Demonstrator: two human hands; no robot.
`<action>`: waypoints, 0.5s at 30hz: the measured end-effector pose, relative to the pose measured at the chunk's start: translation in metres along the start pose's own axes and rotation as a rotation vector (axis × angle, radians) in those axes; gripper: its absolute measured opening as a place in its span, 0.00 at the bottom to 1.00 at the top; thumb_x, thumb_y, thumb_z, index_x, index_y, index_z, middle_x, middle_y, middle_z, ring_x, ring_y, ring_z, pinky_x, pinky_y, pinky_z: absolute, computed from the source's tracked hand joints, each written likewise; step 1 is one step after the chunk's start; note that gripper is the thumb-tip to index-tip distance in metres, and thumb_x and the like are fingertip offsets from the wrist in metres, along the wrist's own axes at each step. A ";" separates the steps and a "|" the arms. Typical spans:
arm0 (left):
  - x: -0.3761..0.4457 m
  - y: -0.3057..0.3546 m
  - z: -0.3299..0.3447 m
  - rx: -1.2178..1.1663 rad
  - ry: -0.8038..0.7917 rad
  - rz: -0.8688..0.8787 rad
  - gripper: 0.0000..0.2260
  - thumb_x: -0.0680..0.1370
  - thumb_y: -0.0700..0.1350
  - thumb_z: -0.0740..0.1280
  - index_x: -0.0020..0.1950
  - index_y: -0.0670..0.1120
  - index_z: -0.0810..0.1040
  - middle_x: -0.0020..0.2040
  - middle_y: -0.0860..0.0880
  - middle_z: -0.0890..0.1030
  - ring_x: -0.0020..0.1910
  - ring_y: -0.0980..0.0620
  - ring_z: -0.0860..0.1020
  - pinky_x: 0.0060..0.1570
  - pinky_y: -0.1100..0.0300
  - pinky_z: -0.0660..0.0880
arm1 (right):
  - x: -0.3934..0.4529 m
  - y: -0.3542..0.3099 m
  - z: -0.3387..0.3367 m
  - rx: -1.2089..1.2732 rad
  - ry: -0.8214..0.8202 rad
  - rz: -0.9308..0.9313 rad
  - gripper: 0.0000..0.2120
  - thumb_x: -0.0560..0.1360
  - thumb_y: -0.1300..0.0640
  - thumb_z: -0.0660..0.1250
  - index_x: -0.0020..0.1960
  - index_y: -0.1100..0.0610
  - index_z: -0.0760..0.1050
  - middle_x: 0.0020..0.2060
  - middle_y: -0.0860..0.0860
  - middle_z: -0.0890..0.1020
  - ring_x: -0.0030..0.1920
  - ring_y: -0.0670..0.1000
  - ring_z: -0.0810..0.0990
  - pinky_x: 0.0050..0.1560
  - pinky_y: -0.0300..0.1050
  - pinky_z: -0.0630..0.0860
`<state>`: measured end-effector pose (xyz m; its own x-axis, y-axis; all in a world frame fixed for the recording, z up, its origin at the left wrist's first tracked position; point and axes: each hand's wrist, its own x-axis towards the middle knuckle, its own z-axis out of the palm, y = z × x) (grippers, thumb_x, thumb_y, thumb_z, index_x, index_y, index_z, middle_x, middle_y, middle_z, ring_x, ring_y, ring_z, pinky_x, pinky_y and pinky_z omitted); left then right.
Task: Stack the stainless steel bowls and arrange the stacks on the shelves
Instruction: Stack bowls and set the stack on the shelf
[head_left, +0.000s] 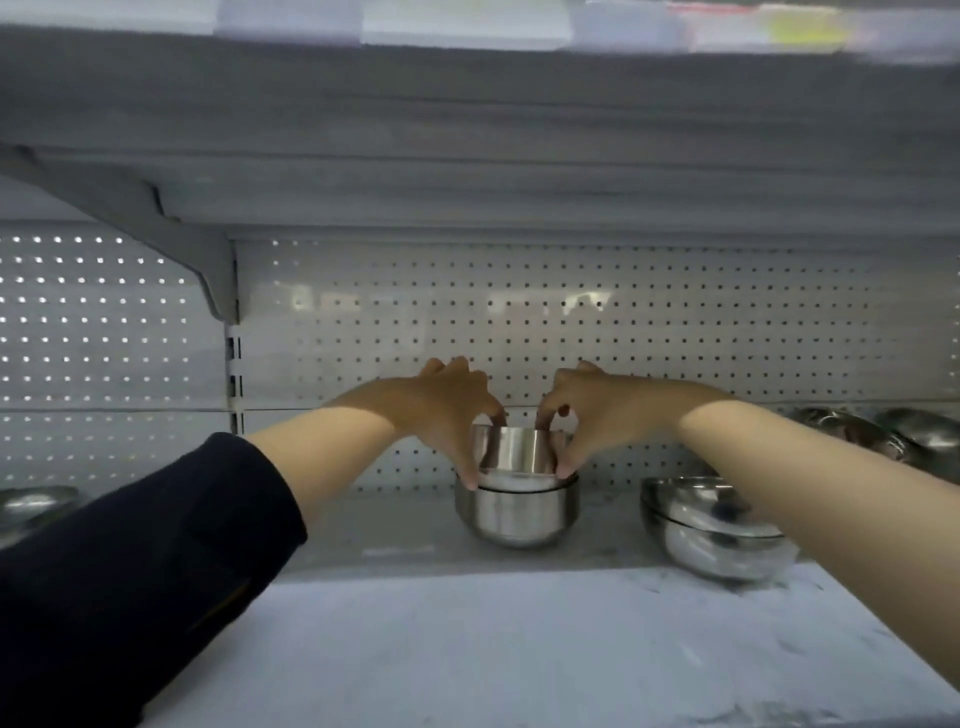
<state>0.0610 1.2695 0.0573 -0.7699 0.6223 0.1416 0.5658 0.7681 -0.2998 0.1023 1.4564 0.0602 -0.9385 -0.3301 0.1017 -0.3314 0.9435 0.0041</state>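
Both hands reach to the back of a white shelf (467, 649). My left hand (447, 405) and my right hand (587, 410) each pinch a side of a small steel bowl (514, 449). That bowl sits partly inside a stack of steel bowls (517, 514) standing on the shelf near the pegboard back. The fingers curl over the upper bowl's rim, thumbs lower on its wall. How deep it sits in the stack is hidden.
A second stack of wider steel bowls (711, 535) stands to the right under my right forearm. More bowls (883, 431) lie at the far right back, another bowl (31, 506) at the left edge. A shelf (467, 130) hangs close overhead.
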 end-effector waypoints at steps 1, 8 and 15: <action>0.001 -0.004 -0.001 -0.006 -0.018 -0.017 0.31 0.62 0.62 0.74 0.63 0.60 0.71 0.51 0.54 0.63 0.53 0.52 0.57 0.56 0.53 0.65 | 0.002 0.002 -0.001 0.002 -0.006 -0.030 0.15 0.67 0.44 0.73 0.51 0.44 0.75 0.49 0.44 0.69 0.55 0.47 0.63 0.49 0.42 0.67; 0.004 -0.007 0.003 0.118 0.080 0.091 0.11 0.66 0.61 0.72 0.41 0.57 0.76 0.42 0.57 0.66 0.50 0.52 0.62 0.52 0.56 0.62 | -0.001 -0.002 -0.004 -0.202 0.068 -0.223 0.11 0.70 0.46 0.71 0.41 0.55 0.79 0.43 0.46 0.69 0.50 0.47 0.61 0.50 0.43 0.68; 0.009 -0.006 0.014 0.191 0.141 0.166 0.13 0.68 0.61 0.70 0.40 0.53 0.78 0.44 0.56 0.70 0.47 0.53 0.60 0.49 0.59 0.54 | -0.008 -0.002 0.009 -0.260 0.135 -0.224 0.12 0.71 0.47 0.70 0.39 0.55 0.76 0.44 0.47 0.68 0.50 0.48 0.60 0.50 0.44 0.68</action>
<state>0.0468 1.2682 0.0476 -0.6153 0.7622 0.2011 0.6046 0.6200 -0.5000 0.1096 1.4569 0.0500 -0.8185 -0.5386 0.2000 -0.4751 0.8302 0.2917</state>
